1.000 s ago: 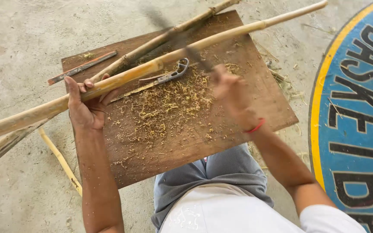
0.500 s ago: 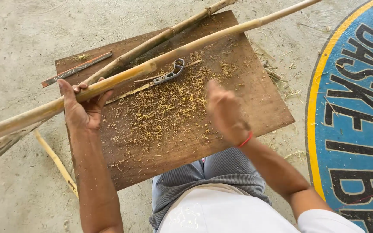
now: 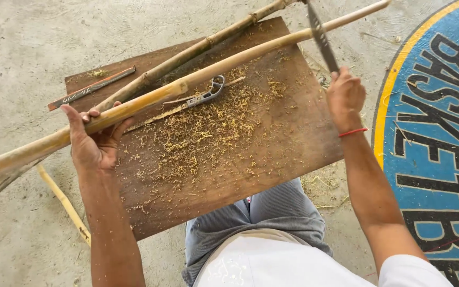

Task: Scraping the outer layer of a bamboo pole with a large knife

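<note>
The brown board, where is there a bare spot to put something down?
The wooden board is barest along its near right edge, between the shavings and the right hand, and at the near left corner. Its middle is strewn with shavings; the far side is crowded by the bamboo pole, small saw and left hand.

I see two bare forearms ending in bare hands, left hand (image 3: pixel 92 146) and right hand (image 3: pixel 345 98). A thin red band (image 3: pixel 353 132) circles the right wrist. White short-sleeved shirt (image 3: pixel 272 263), grey ribbed shorts (image 3: pixel 272 212) below.
</note>
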